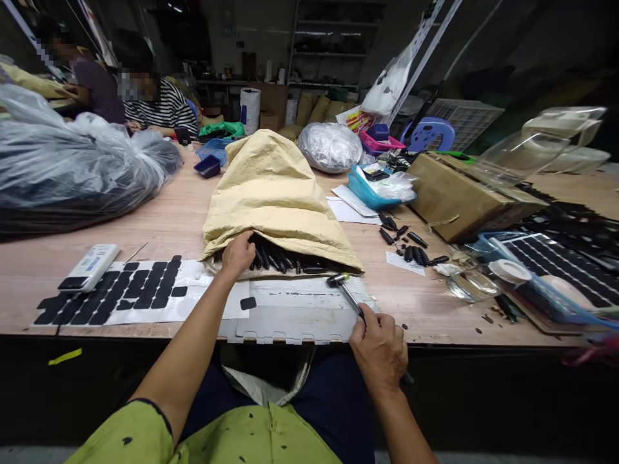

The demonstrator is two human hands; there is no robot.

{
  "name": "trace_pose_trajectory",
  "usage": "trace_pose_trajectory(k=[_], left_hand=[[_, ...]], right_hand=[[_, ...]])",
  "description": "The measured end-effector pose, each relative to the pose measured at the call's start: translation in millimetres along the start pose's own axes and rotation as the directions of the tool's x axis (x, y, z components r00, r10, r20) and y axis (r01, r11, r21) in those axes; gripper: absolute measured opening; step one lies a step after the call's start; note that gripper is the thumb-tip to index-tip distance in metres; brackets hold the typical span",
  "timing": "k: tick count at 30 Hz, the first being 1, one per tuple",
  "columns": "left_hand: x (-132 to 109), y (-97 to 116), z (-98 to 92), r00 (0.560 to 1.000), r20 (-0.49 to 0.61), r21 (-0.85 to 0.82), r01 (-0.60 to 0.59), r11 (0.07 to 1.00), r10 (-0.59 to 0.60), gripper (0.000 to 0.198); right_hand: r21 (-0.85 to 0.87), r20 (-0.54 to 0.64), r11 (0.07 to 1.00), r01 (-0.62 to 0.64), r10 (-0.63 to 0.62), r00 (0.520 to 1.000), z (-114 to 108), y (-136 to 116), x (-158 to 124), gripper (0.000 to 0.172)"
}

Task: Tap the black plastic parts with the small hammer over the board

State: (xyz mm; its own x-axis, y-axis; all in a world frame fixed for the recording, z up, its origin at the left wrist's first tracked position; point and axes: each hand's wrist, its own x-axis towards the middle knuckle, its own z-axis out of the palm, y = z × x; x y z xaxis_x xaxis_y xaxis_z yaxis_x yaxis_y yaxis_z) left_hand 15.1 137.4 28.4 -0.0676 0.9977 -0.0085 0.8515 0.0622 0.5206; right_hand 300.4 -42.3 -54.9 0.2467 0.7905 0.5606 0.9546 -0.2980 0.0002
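- Far left, back: two co-workers [145, 96] seated at the same tabletop [184, 219].
- Big clear plastic bag [72, 167] full of dark stuff lies on the tabletop's left side.
- White handheld device [89, 266] rests near the front edge, touching a white sheet of black pads [120, 299].
- Left hand [238, 254] is at the mouth of the tan sack [275, 193], fingers tucked in among the black pieces [280, 261]. Cannot tell if it grips one.
- The sack lies on its side mid-tabletop, mouth toward the person.
- Hands are well apart.
- Right hand [380, 348] is at the front edge, fist closed around the handle of a small hammer [345, 290]. The hammer's head sits just in front of the sack mouth, over a white panel [290, 316].
- Loose black pieces [411, 248] are scattered right of the sack.
- Cardboard box [454, 196] is behind them, with dark solar panels [556, 264] far right.
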Motion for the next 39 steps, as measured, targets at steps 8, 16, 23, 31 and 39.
trace_pose_trajectory(k=[8,16,23,31,39], left_hand=[[-6,13,16.4,0.981,0.021,0.076,0.191,0.979,-0.193,0.041],[-42,-8,20.8,0.988,0.043,-0.049,0.15,0.987,-0.148,0.021],[-99,-15,34.3,0.961,0.141,-0.162,-0.214,0.963,0.238,0.014],[-106,-17,65.0,0.9,0.074,-0.123,-0.419,0.899,0.43,0.017],[-103,-20,64.3,0.907,0.075,-0.189,-0.394,0.899,0.413,0.021]], right_hand=[[-0.008,0.023,1.0,-0.017,0.017,1.0,1,-2,2,0.03],[0.014,0.006,1.0,-0.026,0.026,1.0,4,-1,0,0.03],[0.067,0.191,0.993,-0.096,0.081,0.978,-2,-1,8,0.036],[0.64,0.334,0.683,-0.352,0.165,0.928,-28,-2,0,0.044],[0.822,0.29,0.551,-0.145,-0.186,0.939,-49,-56,-30,0.036]])
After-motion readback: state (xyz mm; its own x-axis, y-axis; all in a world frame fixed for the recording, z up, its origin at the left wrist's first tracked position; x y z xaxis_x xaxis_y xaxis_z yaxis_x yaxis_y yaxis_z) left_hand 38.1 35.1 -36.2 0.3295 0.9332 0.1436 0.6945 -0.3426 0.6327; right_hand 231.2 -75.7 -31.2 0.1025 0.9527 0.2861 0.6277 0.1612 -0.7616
